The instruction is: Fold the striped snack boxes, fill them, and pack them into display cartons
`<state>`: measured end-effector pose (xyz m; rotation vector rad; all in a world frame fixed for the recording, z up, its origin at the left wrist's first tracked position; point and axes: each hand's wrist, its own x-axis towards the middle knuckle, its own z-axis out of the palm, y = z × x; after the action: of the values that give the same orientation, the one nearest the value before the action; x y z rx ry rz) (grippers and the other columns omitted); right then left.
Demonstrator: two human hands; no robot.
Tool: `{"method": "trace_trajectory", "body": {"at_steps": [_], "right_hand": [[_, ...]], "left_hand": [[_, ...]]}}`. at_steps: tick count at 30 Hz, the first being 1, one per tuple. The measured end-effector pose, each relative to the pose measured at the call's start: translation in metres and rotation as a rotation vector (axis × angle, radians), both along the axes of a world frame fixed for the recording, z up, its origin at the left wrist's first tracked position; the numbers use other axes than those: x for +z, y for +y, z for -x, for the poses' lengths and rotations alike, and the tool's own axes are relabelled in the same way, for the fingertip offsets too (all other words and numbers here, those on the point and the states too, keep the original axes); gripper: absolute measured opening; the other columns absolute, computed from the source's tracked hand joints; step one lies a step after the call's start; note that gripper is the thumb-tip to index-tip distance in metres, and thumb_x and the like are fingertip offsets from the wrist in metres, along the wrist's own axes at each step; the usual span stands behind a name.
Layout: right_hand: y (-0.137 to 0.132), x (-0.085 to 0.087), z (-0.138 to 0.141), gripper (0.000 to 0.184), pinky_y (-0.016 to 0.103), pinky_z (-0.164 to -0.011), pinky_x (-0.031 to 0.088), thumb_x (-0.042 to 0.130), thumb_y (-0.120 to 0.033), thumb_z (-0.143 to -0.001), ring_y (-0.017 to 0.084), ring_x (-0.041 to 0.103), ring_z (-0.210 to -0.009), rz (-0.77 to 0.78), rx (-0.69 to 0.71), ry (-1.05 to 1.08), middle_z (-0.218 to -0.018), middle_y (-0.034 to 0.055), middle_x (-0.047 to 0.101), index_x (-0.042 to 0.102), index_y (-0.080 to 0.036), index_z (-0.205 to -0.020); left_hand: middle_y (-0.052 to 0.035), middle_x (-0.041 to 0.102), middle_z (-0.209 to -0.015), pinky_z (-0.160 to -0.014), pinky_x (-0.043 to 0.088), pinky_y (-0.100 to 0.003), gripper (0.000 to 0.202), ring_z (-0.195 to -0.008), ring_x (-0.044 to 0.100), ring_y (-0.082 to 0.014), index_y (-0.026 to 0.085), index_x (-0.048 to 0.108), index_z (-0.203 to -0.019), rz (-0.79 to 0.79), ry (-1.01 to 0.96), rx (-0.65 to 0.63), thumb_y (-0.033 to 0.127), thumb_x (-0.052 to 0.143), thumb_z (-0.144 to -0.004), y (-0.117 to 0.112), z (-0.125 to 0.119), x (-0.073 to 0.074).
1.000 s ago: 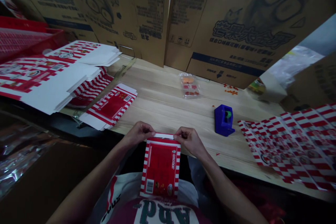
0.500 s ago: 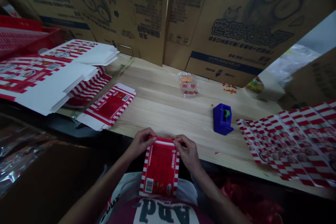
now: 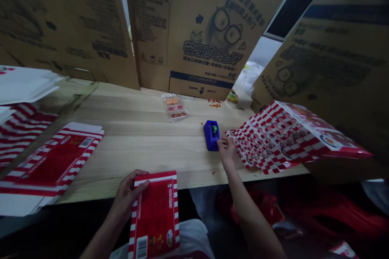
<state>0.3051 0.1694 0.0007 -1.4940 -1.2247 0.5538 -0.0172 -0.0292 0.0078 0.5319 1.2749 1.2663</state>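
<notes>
My left hand [image 3: 130, 192] grips a red box with striped edges [image 3: 156, 214] at its upper left side, thumb across the front face. The box is tilted over my lap, its barcode towards me. Out to the right, my right hand [image 3: 227, 149] is at the front end of a blue tape dispenser [image 3: 211, 134] that carries a green roll. Its fingertips are drawn together by the cutting edge; any tape between them is too small to make out. Just beyond that hand stands a group of red-and-white checked boxes [image 3: 267, 137].
Flat red striped cartons [image 3: 57, 162] lie at the left, with white-backed cartons [image 3: 27, 85] behind. A clear packet of sweets [image 3: 175, 107] and orange crumbs [image 3: 214, 105] lie at the back. Large brown cardboard boxes [image 3: 194, 36] wall off the table's far side.
My right hand has left the box's top edge and moved right to the tape dispenser. My left hand keeps the box. The view has turned to the right.
</notes>
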Motion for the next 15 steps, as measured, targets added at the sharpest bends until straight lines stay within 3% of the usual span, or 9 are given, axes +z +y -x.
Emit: {"method": "trace_trajectory", "body": {"at_steps": [3,5,10,15], "right_hand": [[0.02,-0.009,-0.016,0.027,0.028,-0.057,0.04,0.069,-0.041,-0.058,0.017,0.052,-0.059,0.076,0.05,0.047,-0.06,0.0027,0.06,0.065,-0.015,-0.061],[0.025,-0.014,-0.015,0.026,0.027,-0.054,0.037,0.069,-0.04,-0.056,0.015,0.049,-0.053,0.1,0.066,0.096,-0.053,0.0006,0.058,0.065,-0.015,-0.057],[0.029,-0.022,-0.006,0.025,0.026,-0.051,0.038,0.072,-0.039,-0.05,0.013,0.048,-0.05,0.072,0.002,0.248,-0.05,-0.0008,0.058,0.063,-0.016,-0.053],[0.02,-0.026,-0.003,0.028,0.026,-0.049,0.04,0.072,-0.043,-0.053,0.013,0.048,-0.049,0.004,-0.06,0.38,-0.055,-0.0003,0.059,0.064,-0.017,-0.059]], "left_hand": [[0.0024,0.069,-0.08,-0.057,0.054,-0.026,0.04,-0.064,0.066,-0.0167,0.023,0.057,-0.093,0.005,-0.012,0.009,0.036,0.081,-0.064,0.0,-0.003,0.001],[0.0024,0.069,-0.08,-0.057,0.054,-0.026,0.042,-0.064,0.066,-0.0169,0.023,0.057,-0.092,0.01,-0.019,0.021,0.036,0.082,-0.062,-0.001,-0.004,0.002],[0.0004,0.069,-0.076,-0.055,0.054,-0.027,0.049,-0.063,0.065,-0.0197,0.021,0.059,-0.09,0.06,0.027,0.065,0.043,0.084,-0.054,-0.001,-0.005,0.009],[0.0,0.068,-0.079,-0.056,0.052,-0.025,0.05,-0.066,0.064,-0.0192,0.021,0.059,-0.09,0.032,0.062,0.126,0.045,0.083,-0.054,0.001,-0.009,0.014]]}}
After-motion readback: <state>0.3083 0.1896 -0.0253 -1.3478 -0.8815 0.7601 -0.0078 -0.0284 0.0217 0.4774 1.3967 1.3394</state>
